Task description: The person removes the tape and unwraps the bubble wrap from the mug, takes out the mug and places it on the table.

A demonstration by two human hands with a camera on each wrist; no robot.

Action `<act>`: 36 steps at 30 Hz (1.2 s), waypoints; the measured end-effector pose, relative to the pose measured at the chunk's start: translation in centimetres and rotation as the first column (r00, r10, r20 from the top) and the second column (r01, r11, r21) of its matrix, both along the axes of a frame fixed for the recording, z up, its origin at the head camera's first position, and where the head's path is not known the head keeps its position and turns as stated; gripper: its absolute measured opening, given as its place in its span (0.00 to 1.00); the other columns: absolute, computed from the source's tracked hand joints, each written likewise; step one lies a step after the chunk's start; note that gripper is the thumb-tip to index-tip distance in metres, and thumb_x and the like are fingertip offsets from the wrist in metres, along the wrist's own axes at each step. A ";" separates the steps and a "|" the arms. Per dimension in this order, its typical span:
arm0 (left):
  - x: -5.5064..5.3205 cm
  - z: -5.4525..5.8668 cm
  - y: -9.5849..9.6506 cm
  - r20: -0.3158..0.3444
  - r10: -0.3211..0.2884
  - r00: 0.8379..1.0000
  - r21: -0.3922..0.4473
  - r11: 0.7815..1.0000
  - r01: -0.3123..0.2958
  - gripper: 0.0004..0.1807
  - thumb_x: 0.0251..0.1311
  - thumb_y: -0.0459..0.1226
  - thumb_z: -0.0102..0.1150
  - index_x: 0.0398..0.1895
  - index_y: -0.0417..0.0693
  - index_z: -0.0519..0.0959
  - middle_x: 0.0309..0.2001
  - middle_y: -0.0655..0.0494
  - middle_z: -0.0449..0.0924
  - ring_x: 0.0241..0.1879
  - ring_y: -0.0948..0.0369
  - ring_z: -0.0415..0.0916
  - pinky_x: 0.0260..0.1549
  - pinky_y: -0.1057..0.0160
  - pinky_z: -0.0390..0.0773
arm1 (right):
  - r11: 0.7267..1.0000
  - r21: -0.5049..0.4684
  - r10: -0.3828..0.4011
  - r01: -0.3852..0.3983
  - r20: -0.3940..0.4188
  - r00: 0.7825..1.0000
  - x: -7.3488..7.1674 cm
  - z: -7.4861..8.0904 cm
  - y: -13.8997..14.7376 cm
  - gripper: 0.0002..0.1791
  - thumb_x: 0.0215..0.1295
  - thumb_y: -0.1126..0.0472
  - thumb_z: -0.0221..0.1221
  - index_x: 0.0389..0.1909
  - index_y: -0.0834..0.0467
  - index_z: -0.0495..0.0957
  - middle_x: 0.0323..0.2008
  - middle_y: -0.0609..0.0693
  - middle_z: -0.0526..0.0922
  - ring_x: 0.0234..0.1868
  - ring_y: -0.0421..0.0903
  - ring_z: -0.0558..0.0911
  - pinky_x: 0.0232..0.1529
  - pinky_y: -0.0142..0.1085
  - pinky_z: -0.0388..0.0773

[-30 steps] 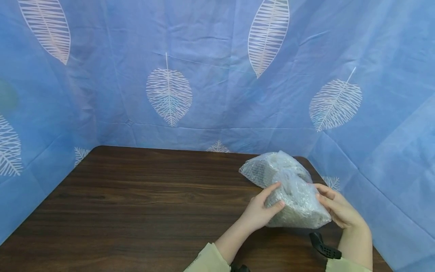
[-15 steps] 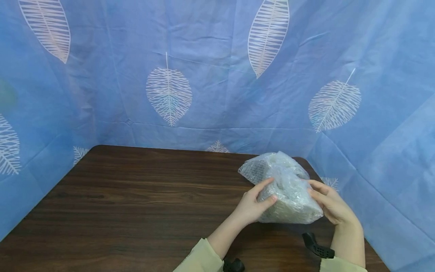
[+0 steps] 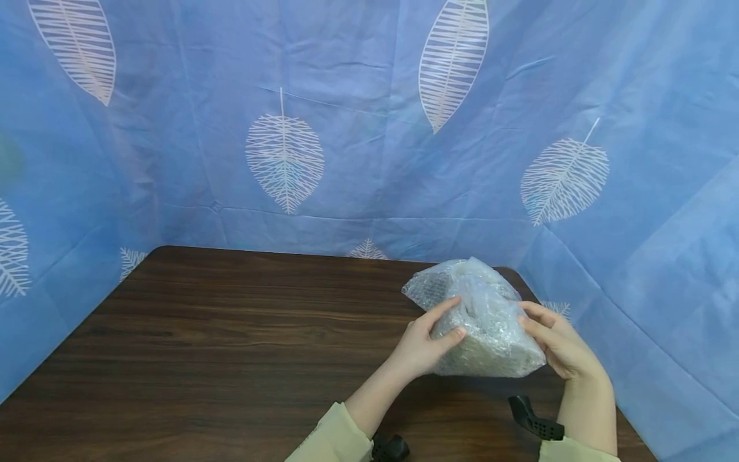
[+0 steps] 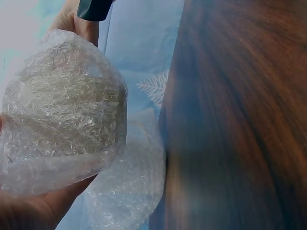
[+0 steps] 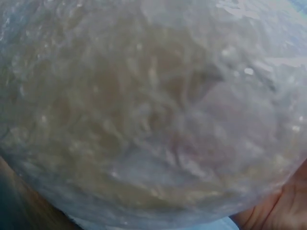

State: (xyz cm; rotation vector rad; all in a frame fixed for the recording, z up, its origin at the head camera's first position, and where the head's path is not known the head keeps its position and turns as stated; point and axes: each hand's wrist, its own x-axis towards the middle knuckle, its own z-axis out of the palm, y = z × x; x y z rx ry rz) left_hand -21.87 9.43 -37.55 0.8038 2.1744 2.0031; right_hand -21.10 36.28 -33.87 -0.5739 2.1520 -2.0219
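Note:
A bundle wrapped in clear bubble wrap [image 3: 491, 343] is held between both hands near the right side of the dark wooden table. My left hand [image 3: 423, 346] grips its left side, thumb and one finger spread over the wrap. At the opposite side my right hand [image 3: 566, 346] holds it with bent fingers. The bundle fills much of the left wrist view, where something yellowish shows dimly through the plastic; its kind is hidden. Behind it, partly covered, lies a second bubble-wrapped bundle [image 3: 427, 285]. The right wrist view is blurred, filled by the held wrap [image 5: 144, 96].
The brown wood-grain table [image 3: 231, 359] stretches left of the hands, its right edge close to the right arm. A blue cloth with white leaf prints [image 3: 346, 160] hangs behind and at both sides. Black camera mounts [image 3: 534, 420] sit at the wrists.
Both hands have shifted left and slightly away from the body, carrying the front bundle along. It now overlaps more of the rear bundle, which has stayed in place.

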 end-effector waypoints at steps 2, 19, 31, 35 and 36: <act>0.0 0.1 -0.1 0.000 0.002 1.000 0.005 1.000 -0.002 0.27 0.66 0.49 0.56 0.68 0.77 0.64 0.68 0.72 0.59 0.69 0.62 0.53 0.62 0.48 0.60 | 1.000 0.010 -0.012 0.012 0.000 1.000 0.1 0.2 -0.2 0.19 0.75 0.68 0.43 0.55 0.47 0.77 0.46 0.48 0.80 0.42 0.47 0.82 0.37 0.42 0.82; -0.7 0.4 -2.2 -0.005 -0.015 1.000 0.011 1.000 0.015 0.28 0.67 0.47 0.55 0.69 0.72 0.63 0.70 0.67 0.58 0.70 0.59 0.51 0.65 0.48 0.57 | 0.986 0.106 -0.128 0.130 -0.033 0.991 -0.3 0.6 -2.8 0.15 0.73 0.65 0.49 0.50 0.43 0.77 0.44 0.46 0.77 0.39 0.41 0.80 0.36 0.35 0.80; -1.3 0.5 -4.8 -0.007 -0.008 1.000 0.009 1.000 0.008 0.28 0.68 0.45 0.56 0.70 0.68 0.64 0.70 0.64 0.58 0.70 0.59 0.51 0.66 0.49 0.54 | 0.960 0.192 -0.201 0.205 -0.041 0.979 -1.0 0.4 -5.7 0.28 0.73 0.61 0.51 0.66 0.74 0.59 0.57 0.60 0.61 0.28 0.38 0.66 0.27 0.29 0.70; -1.4 0.6 -5.7 0.003 -0.010 1.000 0.021 1.000 0.010 0.27 0.68 0.44 0.55 0.70 0.66 0.65 0.71 0.62 0.58 0.71 0.59 0.49 0.67 0.50 0.52 | 0.959 0.191 -0.210 0.209 -0.013 0.978 -1.2 0.6 -6.7 0.31 0.73 0.60 0.51 0.67 0.75 0.55 0.61 0.66 0.58 0.31 0.37 0.69 0.27 0.27 0.71; -1.4 0.7 -6.0 0.002 -0.010 1.000 0.018 1.000 0.010 0.28 0.68 0.44 0.55 0.70 0.66 0.65 0.71 0.61 0.57 0.71 0.58 0.49 0.67 0.50 0.52 | 0.960 0.192 -0.208 0.206 -0.008 0.978 -1.3 0.6 -6.9 0.31 0.73 0.59 0.51 0.67 0.75 0.55 0.62 0.67 0.57 0.36 0.39 0.71 0.30 0.26 0.72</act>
